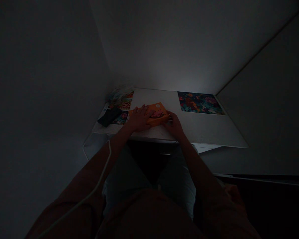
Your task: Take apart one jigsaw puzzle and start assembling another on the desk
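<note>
Dim room: desk (201, 129) against walls (164, 49)

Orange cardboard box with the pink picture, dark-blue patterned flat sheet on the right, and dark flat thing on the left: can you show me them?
Orange box (158, 113), head view: its printed top.
Patterned sheet (200, 103), head view: its middle.
Dark flat thing (109, 117), head view: its upper side.

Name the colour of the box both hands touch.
The box is mostly orange, showing best in the head view.

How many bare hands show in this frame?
2. The bare left hand lies on the orange rectangular box with a pink printed figure; the bare right hand is at the box's right end.
</note>
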Demonstrator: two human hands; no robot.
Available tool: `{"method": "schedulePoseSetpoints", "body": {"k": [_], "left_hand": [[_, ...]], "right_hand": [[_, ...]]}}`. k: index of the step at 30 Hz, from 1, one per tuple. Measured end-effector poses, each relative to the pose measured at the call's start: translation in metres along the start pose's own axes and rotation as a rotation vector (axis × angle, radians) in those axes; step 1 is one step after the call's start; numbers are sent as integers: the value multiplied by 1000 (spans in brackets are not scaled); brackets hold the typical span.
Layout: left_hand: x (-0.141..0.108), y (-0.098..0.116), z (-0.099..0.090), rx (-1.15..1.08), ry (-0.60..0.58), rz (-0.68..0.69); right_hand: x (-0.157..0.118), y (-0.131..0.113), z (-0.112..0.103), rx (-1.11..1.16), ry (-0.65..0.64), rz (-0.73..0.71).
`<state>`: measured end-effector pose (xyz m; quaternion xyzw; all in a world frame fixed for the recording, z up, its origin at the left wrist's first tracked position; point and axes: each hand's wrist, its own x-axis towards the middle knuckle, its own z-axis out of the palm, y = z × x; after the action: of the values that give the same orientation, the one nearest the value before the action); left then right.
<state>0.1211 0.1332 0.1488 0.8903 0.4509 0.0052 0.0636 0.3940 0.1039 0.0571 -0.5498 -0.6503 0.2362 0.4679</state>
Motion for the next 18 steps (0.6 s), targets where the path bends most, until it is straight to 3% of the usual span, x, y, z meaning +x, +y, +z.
{"method": "schedulePoseSetpoints", "body": {"k": [18], "left_hand": [[1,-2,5,-5,30,20]], "right_hand": [[-1,3,3,-24,-3,-35]]}}
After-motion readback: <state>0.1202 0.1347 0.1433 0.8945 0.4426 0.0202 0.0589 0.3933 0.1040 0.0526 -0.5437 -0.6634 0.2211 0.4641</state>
